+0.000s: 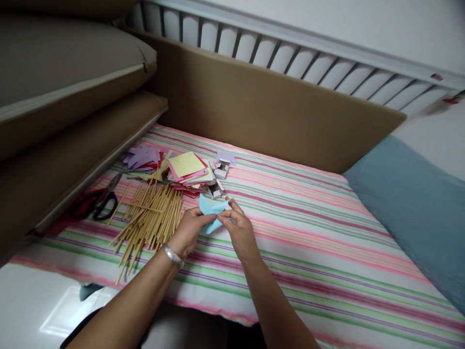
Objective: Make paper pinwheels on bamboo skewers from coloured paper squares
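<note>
A light blue sheet of paper (pixel 211 207), partly folded with pointed corners, is held between my two hands above the striped cloth. My left hand (pixel 189 230), with a silver bracelet at the wrist, pinches its left side. On the right side, the thumb and fingers of my right hand (pixel 238 230) grip the paper near its middle. Just left of my left hand lies a loose heap of thin wooden sticks (pixel 154 218). Behind the paper are a stack of coloured paper squares (pixel 187 166) and small open white boxes (pixel 216 188).
Black-handled scissors (pixel 103 198) lie left of the sticks, by the stacked cushions (pixel 72 72). Purple paper pieces (pixel 141 157) sit at the back left. A brown board (pixel 254 102) stands along the far edge, before a white slatted rail (pixel 283 60). Blue fabric (pixel 407 194) is at the right.
</note>
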Available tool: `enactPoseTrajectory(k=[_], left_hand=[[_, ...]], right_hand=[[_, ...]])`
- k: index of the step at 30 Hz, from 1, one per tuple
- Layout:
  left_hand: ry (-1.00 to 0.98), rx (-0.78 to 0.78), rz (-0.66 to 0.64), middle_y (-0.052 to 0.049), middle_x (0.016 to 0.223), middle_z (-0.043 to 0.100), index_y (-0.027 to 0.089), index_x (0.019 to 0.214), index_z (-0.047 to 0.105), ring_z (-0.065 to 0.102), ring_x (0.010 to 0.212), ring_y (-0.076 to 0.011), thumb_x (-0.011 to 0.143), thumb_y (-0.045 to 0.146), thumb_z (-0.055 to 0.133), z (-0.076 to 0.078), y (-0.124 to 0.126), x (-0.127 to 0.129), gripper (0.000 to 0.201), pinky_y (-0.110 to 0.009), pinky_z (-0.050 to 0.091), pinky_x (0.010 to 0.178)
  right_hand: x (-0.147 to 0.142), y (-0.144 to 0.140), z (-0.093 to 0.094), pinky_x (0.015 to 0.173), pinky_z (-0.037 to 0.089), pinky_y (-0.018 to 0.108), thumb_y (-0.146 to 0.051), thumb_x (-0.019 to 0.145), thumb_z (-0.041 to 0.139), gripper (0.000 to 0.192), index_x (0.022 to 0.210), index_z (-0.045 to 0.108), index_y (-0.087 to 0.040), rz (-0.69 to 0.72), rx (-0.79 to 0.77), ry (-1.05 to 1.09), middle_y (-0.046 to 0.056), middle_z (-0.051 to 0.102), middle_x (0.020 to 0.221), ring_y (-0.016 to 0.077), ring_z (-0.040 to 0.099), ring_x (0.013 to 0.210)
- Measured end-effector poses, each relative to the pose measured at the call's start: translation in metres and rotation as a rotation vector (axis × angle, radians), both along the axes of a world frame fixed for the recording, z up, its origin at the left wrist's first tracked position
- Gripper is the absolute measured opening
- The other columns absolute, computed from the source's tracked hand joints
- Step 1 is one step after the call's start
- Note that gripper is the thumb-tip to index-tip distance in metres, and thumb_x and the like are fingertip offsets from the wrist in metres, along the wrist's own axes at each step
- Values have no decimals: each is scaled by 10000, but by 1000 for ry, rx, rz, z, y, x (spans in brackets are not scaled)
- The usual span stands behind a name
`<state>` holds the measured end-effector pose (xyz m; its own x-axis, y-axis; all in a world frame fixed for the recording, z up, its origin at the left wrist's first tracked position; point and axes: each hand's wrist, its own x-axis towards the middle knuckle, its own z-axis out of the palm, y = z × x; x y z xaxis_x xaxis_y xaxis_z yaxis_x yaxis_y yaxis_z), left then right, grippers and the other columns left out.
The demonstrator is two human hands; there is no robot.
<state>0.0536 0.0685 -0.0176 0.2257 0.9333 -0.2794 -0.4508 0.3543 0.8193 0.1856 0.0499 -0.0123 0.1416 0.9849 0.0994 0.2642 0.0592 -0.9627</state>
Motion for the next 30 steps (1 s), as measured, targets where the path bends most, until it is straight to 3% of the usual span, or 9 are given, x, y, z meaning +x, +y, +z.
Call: enactPoseTrajectory(k=[6, 10, 14, 25, 30], left_hand=[[33, 22, -1, -76, 817, 726, 123, 811, 731, 618, 715, -160, 555, 224, 768, 0, 0, 1, 277, -259, 443, 690], [58, 45, 0, -68, 800, 723, 127, 812, 733, 609, 696, -149, 565, 233, 767, 0, 1, 1, 271, -246, 436, 667], [65, 35, -6, -55, 741, 717, 131, 796, 737, 595, 643, -134, 561, 246, 770, 0, 0, 2, 264, -237, 432, 635], [19, -36, 69, -34, 676, 701, 126, 745, 726, 575, 585, -118, 508, 233, 794, -3, -2, 6, 269, -228, 422, 591], [-54, 6, -32, -42, 721, 710, 140, 771, 730, 596, 631, -117, 577, 267, 768, 0, -4, 2, 235, -224, 430, 631]], right_hand=[[1, 1, 0, 1038, 250, 400, -271, 663, 642, 79, 665, 697, -214, -4, -25, 35, 63, 580, 1209, 267, 424, 1228], [-1, 0, -1, 889, 387, 361, -290, 672, 637, 95, 665, 671, -202, -11, 1, 105, 46, 650, 930, 224, 572, 953], [-3, -2, 0, 757, 416, 318, -294, 687, 624, 103, 676, 648, -194, -44, -6, 79, 13, 626, 727, 182, 562, 763], [-3, -1, -5, 719, 420, 302, -298, 684, 641, 108, 691, 651, -191, -55, -32, 91, 7, 647, 703, 175, 567, 723], [-1, -1, -6, 711, 418, 301, -301, 682, 649, 114, 700, 656, -188, -71, -41, 105, 7, 649, 701, 171, 558, 707]])
